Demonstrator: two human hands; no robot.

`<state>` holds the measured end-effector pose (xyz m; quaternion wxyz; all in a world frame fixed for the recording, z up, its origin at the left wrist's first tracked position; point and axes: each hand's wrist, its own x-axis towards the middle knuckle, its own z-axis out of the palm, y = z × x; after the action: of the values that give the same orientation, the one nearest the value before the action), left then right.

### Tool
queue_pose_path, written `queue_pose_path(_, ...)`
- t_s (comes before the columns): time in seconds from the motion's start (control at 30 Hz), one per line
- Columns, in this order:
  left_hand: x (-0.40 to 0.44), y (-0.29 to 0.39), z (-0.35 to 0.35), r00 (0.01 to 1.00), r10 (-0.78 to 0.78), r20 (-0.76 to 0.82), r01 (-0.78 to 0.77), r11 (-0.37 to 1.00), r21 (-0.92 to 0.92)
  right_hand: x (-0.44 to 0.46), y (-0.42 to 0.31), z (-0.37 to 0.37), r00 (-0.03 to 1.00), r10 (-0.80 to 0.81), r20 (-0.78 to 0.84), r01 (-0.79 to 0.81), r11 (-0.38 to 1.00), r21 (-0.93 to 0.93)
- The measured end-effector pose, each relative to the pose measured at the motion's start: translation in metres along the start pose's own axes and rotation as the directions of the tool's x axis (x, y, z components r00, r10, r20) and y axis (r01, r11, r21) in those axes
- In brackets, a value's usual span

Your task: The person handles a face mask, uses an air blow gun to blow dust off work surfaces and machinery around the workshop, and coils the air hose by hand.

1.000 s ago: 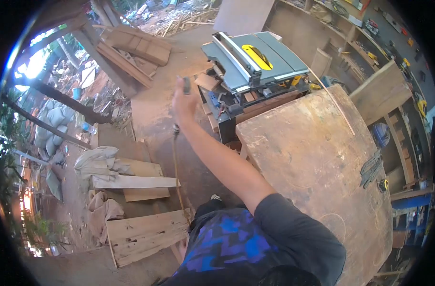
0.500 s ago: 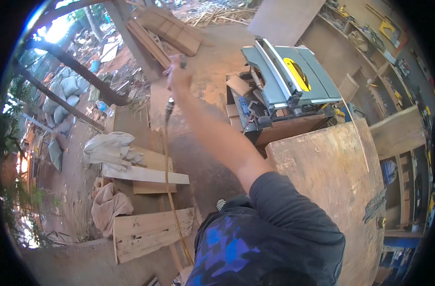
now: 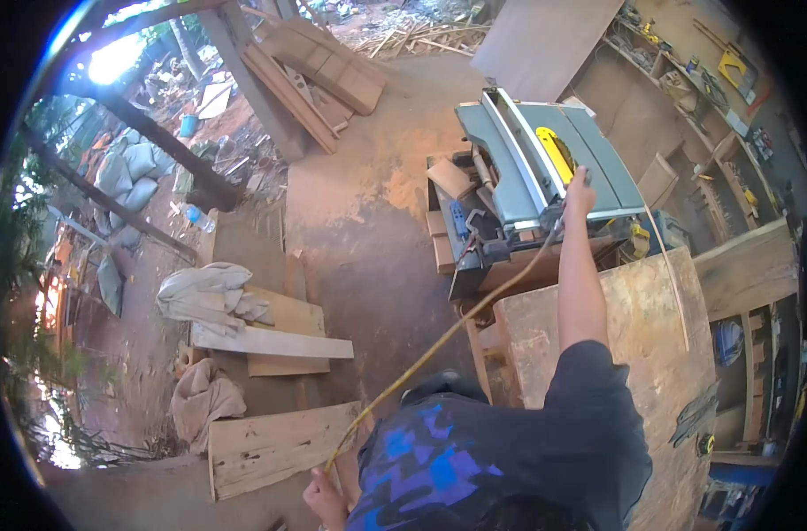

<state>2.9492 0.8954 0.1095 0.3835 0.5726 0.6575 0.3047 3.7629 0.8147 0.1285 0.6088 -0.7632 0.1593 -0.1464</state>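
My right hand is stretched out over the front of the table saw, close to its yellow blade insert. It is closed round what looks like an air blow gun, mostly hidden by the fingers, with a metal fitting below the hand. From there a yellow air hose runs slantwise down across my front to the lower left. There my left hand is closed on the hose, near the bottom edge of the view.
A worn wooden workbench stands right of my body, with a thin strip along it. Boards and cloths lie at left. Wooden panels lean on a post. Shelves with tools line the right wall.
My right hand has swung from the upper left across to the table saw, drawing the hose with it. The hose now slants instead of hanging down. My left hand has come into view.
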Motion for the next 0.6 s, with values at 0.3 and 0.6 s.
queue_pose_path(0.3,-0.050,0.080,0.039,0.942,-0.167,0.291,0.158,0.986,0.057,0.008,0.040,0.051,0.993,0.010,0.118,0.010,0.986,-0.165)
queue_pose_path(0.6,-0.066,0.093,0.057,0.958,-0.205,0.203,0.195,0.979,0.066,-0.013,-0.039,0.093,0.970,-0.161,0.184,0.193,0.966,-0.172)
